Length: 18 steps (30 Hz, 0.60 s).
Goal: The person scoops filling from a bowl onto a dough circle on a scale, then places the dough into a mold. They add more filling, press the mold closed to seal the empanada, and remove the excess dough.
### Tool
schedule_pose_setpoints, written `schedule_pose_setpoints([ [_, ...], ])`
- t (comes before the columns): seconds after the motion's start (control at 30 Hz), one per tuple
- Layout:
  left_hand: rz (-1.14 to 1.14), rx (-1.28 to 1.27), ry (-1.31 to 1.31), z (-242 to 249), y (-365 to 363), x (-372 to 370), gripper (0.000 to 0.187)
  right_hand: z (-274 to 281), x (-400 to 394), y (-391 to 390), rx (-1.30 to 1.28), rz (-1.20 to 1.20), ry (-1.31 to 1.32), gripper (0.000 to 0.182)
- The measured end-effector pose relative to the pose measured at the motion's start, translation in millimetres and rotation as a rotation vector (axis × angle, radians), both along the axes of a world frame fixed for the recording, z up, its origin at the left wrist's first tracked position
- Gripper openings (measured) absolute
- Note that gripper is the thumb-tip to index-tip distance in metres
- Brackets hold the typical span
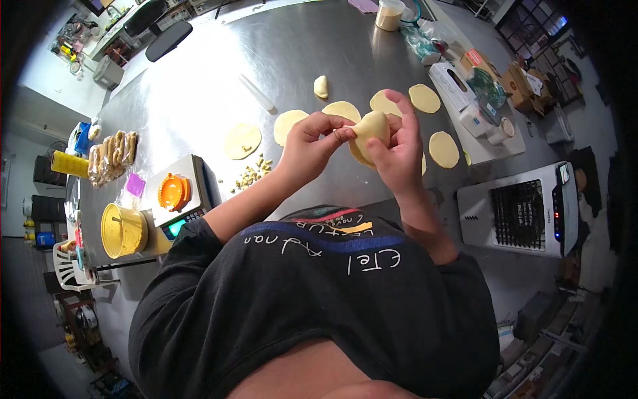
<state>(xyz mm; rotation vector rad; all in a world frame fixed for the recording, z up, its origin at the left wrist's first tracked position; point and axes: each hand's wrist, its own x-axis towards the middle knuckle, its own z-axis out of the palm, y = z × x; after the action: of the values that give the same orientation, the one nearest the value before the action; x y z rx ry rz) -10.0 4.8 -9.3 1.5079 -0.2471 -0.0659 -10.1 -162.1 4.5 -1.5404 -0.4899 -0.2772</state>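
Note:
Both hands hold a folded piece of pale dough above the steel table. My left hand pinches its left edge between thumb and fingertips. My right hand cups it from the right, thumb in front and index finger raised. Flat dough rounds lie around and behind the hands, among them one at the left and one at the right. A finished-looking folded dough piece rests farther back. Small chopped pieces are scattered left of my left forearm.
At the left are a scale bearing an orange mould, a yellow tub and bagged rolls. A clear rod lies mid-table. Boxes stand at the right, near a white appliance.

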Motion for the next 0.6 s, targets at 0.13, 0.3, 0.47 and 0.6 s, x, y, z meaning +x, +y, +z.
schedule_pose_setpoints([
  [0.13, 0.004, 0.026, 0.016, 4.2, 1.6, 1.5, 0.017, 3.7, -2.0, -5.0, -0.073, 0.04, 0.034, 0.064],
  [0.3, -0.125, 0.005, 0.126, 9.6, 5.9, 1.4, 0.017, -2.5, -0.1, -10.9, -0.086, 0.08, 0.033, 0.065],
  [0.47, -0.17, -0.41, 0.409, 14.5, 3.0, 0.9, 0.023, -2.3, -1.7, -9.0, -0.027, 0.113, 0.005, 0.065],
  [0.6, -0.168, -0.277, 0.229, 4.0, 0.2, -1.3, 0.024, -0.7, -2.3, -8.5, -0.046, 0.06, -0.049, 0.063],
])
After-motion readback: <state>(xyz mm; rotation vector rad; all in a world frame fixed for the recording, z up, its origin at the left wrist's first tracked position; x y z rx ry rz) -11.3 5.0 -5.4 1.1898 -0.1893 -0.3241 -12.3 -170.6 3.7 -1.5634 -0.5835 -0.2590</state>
